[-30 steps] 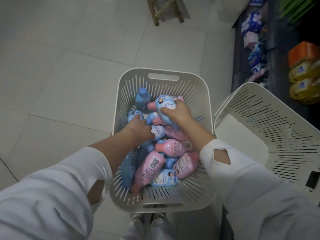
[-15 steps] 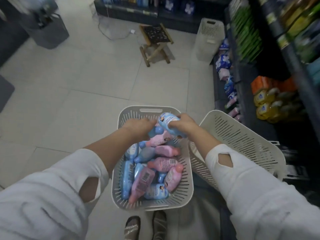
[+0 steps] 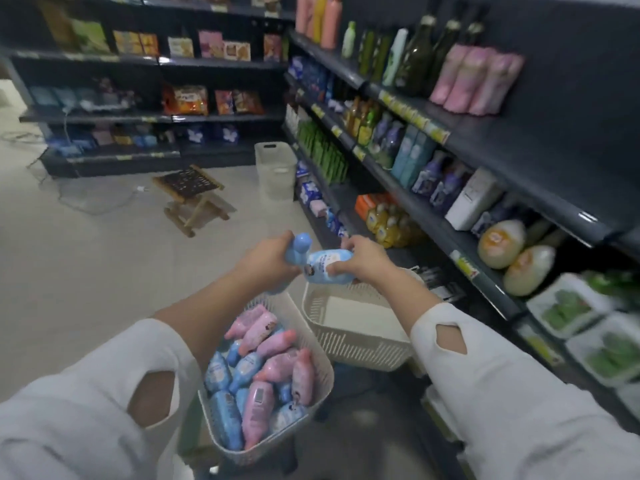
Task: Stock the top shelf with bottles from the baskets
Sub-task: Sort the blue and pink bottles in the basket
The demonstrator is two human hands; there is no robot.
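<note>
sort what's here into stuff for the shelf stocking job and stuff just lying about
For the job: left hand gripping a blue bottle; right hand gripping a pale bottle; full basket; empty basket.
Lying about: wooden stool; far basket; floor cable.

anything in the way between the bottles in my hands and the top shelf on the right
Nothing visible does. The left hand holds a blue bottle, the right hand a pale blue bottle, out in the aisle; only air lies up to the top shelf, bare beside the pink pouches.
</note>
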